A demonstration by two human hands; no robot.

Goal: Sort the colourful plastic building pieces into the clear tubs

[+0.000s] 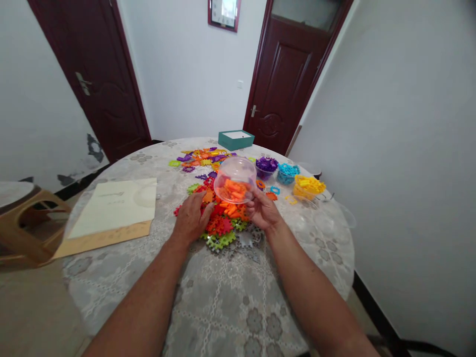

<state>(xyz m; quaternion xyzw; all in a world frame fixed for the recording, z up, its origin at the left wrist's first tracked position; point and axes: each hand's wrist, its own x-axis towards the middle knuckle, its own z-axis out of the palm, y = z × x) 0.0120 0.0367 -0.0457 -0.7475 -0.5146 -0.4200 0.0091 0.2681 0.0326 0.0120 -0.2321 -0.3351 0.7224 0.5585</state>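
My right hand (pixel 263 210) grips the rim of a clear plastic bowl (pixel 236 168), which is tilted with its inside partly facing me. Orange pieces (pixel 235 191) lie in the bowl's lower part. Beneath it spreads a mixed pile of red, orange, green and grey plastic gear pieces (pixel 219 225). My left hand (pixel 191 215) rests at the pile's left side, thumb apart from the fingers. An orange piece (pixel 208 196) is close to its fingertips; whether they touch it I cannot tell.
Bowls of purple pieces (pixel 267 167), blue pieces (pixel 288 172) and yellow pieces (pixel 308 186) stand to the right. More mixed pieces (pixel 204 157) lie behind. A green box (pixel 236 143) sits at the far edge. Paper sheets (pixel 115 206) lie left, beside a stool (pixel 33 223).
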